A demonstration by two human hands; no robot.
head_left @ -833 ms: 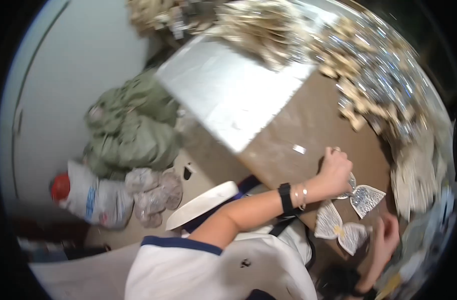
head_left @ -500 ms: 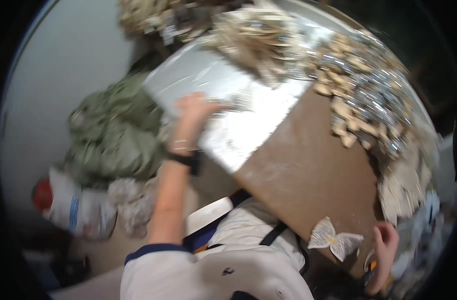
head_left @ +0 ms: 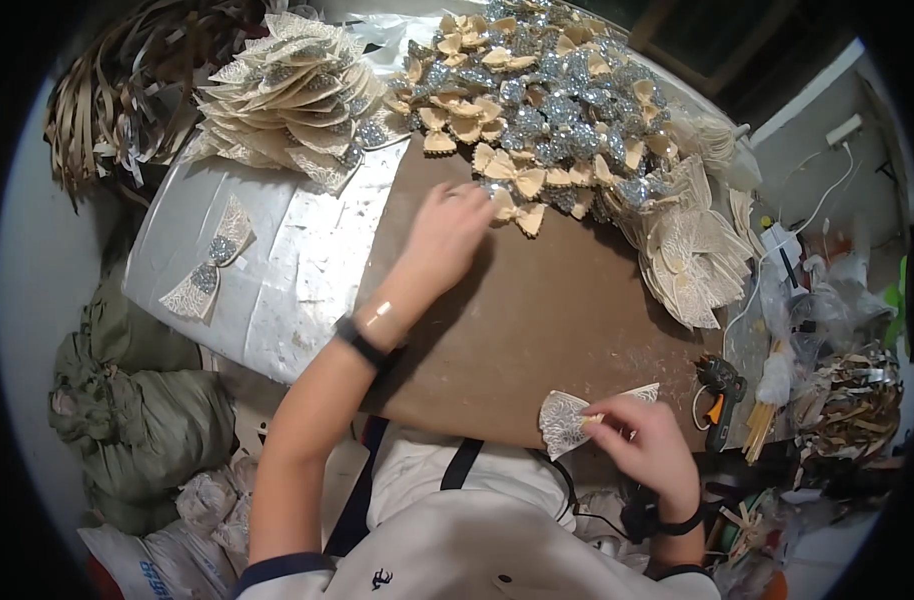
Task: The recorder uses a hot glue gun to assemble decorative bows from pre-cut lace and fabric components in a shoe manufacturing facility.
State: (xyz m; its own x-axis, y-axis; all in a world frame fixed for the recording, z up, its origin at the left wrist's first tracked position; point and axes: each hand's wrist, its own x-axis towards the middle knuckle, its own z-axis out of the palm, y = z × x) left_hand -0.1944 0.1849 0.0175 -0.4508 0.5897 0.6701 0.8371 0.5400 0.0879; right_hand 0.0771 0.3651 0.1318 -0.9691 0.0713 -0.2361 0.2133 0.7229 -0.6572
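Over a brown table [head_left: 517, 320], holds the left hand [head_left: 449, 235] at the edge of heaped small bows [head_left: 552, 115], with fingertips hard to make out; cannot tell whether gripping any. At right, pinches a lace bow [head_left: 562, 422] near its middle with the right hand [head_left: 643, 440], hiding part of one wing.

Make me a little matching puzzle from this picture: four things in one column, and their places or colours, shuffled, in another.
1. Left hand
2. Right hand
3. Glue gun
4. Sack

A. Green, left of the table
B. At the edge of the pile of small bows
C. Black, with an orange trigger
D. At the middle of a pale lace bow

Pairs: 1-B, 2-D, 3-C, 4-A
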